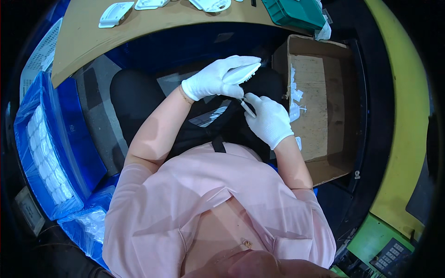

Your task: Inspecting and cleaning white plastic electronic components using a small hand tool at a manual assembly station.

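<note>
My left hand (211, 78), in a white knit glove, is closed around a white molded plastic part (243, 74) with a curved shell and small teeth along its lower edge. Just below it, my right hand (269, 118), gloved too, grips a slim, light-coloured, rod-like tool (248, 108). The tool's upper end comes close to the left fingers and the part; whether it touches the part I cannot tell. Both hands are held over my lap.
On the tan table (162, 34) lie several white plastic parts (116, 15) and a green bin (294, 14). To my right, a cardboard box (340, 116) contains white scraps (296, 95). A blue-lined crate (76, 139) with wrapped white pieces (46, 157) stands at left.
</note>
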